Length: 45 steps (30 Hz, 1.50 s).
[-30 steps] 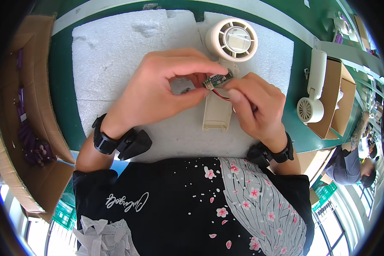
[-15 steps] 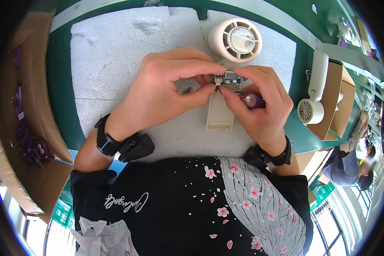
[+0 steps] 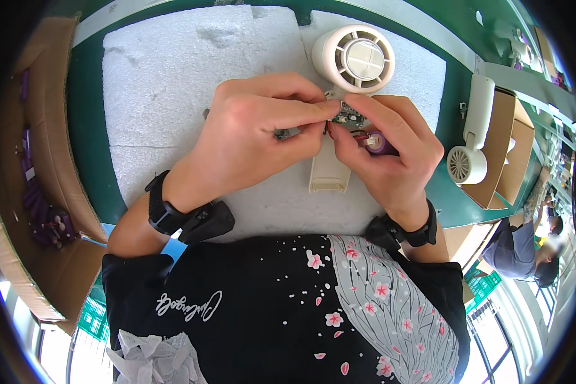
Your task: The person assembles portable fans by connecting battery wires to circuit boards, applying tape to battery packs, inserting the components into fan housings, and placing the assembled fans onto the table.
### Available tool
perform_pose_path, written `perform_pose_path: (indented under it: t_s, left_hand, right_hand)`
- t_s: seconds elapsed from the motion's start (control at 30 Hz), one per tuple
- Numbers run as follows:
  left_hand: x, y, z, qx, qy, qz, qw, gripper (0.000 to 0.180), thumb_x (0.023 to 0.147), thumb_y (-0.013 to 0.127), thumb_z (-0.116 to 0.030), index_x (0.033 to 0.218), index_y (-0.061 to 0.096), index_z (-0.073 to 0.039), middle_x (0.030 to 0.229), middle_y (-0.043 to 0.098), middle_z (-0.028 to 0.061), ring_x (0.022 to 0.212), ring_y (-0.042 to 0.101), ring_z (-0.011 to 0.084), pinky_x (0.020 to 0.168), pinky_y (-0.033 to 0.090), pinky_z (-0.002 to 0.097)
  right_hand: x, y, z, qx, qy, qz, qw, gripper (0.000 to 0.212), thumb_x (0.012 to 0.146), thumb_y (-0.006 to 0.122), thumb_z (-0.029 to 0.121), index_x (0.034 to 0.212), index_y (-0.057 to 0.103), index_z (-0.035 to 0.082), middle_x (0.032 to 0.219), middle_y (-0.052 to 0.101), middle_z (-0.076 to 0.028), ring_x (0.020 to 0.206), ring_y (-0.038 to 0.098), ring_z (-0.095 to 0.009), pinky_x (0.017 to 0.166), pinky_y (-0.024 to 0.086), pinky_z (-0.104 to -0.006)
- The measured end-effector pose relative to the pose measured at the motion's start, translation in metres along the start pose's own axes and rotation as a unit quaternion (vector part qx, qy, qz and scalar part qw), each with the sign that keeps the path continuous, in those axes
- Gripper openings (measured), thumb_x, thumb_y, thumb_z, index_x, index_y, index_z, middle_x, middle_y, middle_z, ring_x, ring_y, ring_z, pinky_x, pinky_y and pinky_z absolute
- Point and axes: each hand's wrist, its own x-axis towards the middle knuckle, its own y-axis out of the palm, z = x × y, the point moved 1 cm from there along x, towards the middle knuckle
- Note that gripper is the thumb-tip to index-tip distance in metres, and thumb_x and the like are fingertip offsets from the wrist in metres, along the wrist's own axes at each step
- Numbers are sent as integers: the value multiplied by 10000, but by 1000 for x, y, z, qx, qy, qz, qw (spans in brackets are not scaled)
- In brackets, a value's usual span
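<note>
A white foam sheet (image 3: pixel 173 83) fills the upper middle of the frame on a green table (image 3: pixel 83 128). A cardboard box (image 3: pixel 19 192) lies along the left edge. A cream fan (image 3: pixel 353 61) lies top centre, its handle (image 3: pixel 329 173) running down between the hands. The left hand (image 3: pixel 249 137) and right hand (image 3: pixel 387 150) meet at centre, fingertips pinched together on a small circuit board (image 3: pixel 349 115). The right hand also clasps a purple battery (image 3: pixel 381 142). A second fan (image 3: pixel 470 137) lies right.
</note>
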Motion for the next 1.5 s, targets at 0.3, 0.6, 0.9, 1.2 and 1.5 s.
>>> perform_pose_path:
  t_s: [0.3, 0.6, 0.9, 1.2, 1.5]
  left_hand:
    - [-1, 10, -9, -44, -89, -20, 995, 377, 710, 673, 82, 1066, 628, -33, 1041, 616, 97, 799, 631, 170, 700, 521, 266]
    - [-5, 19, -11, -49, -104, -10, 993, 414, 716, 656, 80, 1104, 570, -37, 1063, 594, 96, 786, 604, 172, 680, 506, 275]
    - [-4, 22, -12, -66, -98, -36, 992, 337, 733, 615, 59, 1042, 537, -51, 930, 558, 97, 680, 579, 219, 613, 473, 319]
    - [-5, 24, -13, -53, -144, -28, 988, 339, 725, 623, 52, 1034, 533, -52, 910, 576, 78, 734, 582, 194, 660, 481, 301]
    - [-4, 23, -12, -88, -116, -42, 989, 293, 736, 592, 56, 994, 515, -58, 877, 542, 90, 657, 566, 215, 600, 458, 325]
  right_hand:
    - [0, -3, 4, 15, 75, 13, 997, 324, 704, 779, -7, 1016, 699, 24, 946, 649, -64, 611, 572, -65, 500, 402, -180]
    - [0, -8, 5, -6, 86, 29, 996, 262, 716, 782, 40, 965, 702, 63, 875, 630, -72, 575, 605, -145, 499, 492, -253]
    - [0, -9, 3, -3, 40, 58, 998, 242, 723, 758, 4, 954, 707, 59, 884, 625, -65, 590, 611, -136, 494, 474, -241]
    - [-1, -7, 4, -39, 1, 47, 998, 247, 714, 758, 0, 947, 708, 67, 885, 617, -58, 593, 622, -138, 477, 465, -242]
    - [1, -9, 3, -46, -5, 54, 997, 239, 710, 768, 21, 934, 701, 74, 860, 613, -43, 546, 613, -145, 444, 458, -253]
